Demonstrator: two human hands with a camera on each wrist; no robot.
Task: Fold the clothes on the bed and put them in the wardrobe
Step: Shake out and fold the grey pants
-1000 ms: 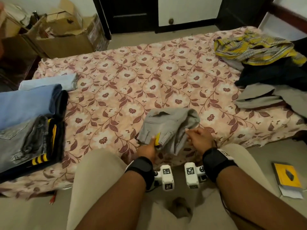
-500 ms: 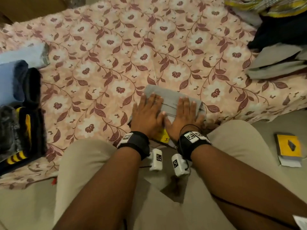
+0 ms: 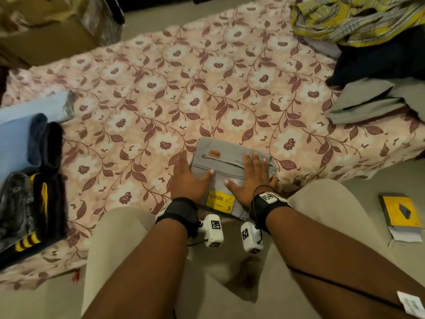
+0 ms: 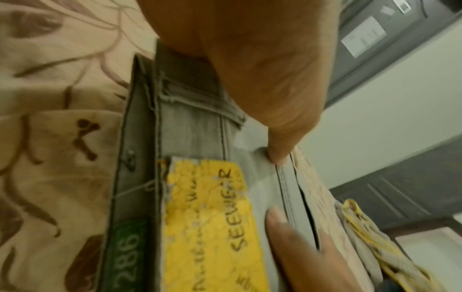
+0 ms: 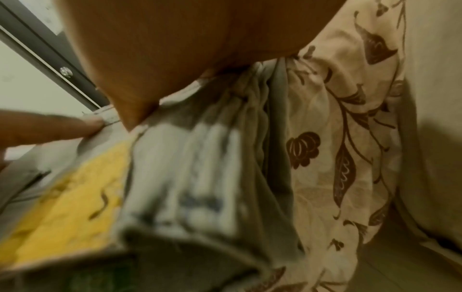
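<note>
A folded pair of grey jeans (image 3: pixel 230 164) with a yellow tag (image 3: pixel 220 201) lies at the near edge of the bed (image 3: pixel 161 88). My left hand (image 3: pixel 187 178) lies flat along the jeans' left edge, thumb on the cloth. My right hand (image 3: pixel 251 176) presses flat on their right half with straight fingers. In the left wrist view the palm (image 4: pixel 250 59) rests on the jeans (image 4: pixel 190 128) above the yellow tag (image 4: pixel 207 217). The right wrist view shows the palm (image 5: pixel 175 49) on the stacked folds of the jeans (image 5: pixel 200 168).
A stack of folded clothes (image 3: pixel 23 180) sits at the bed's left end. Unfolded garments lie at the right: a yellow plaid shirt (image 3: pixel 356 19), a dark piece (image 3: pixel 379 61) and a grey one (image 3: pixel 368 102). A cardboard box (image 3: pixel 46 38) stands beyond; a yellow book (image 3: pixel 400 212) lies on the floor.
A second ago both hands held the jeans partly lifted. They then laid them down and pressed them flat. Since then the hands have slid apart, the left one to the jeans' left edge.
</note>
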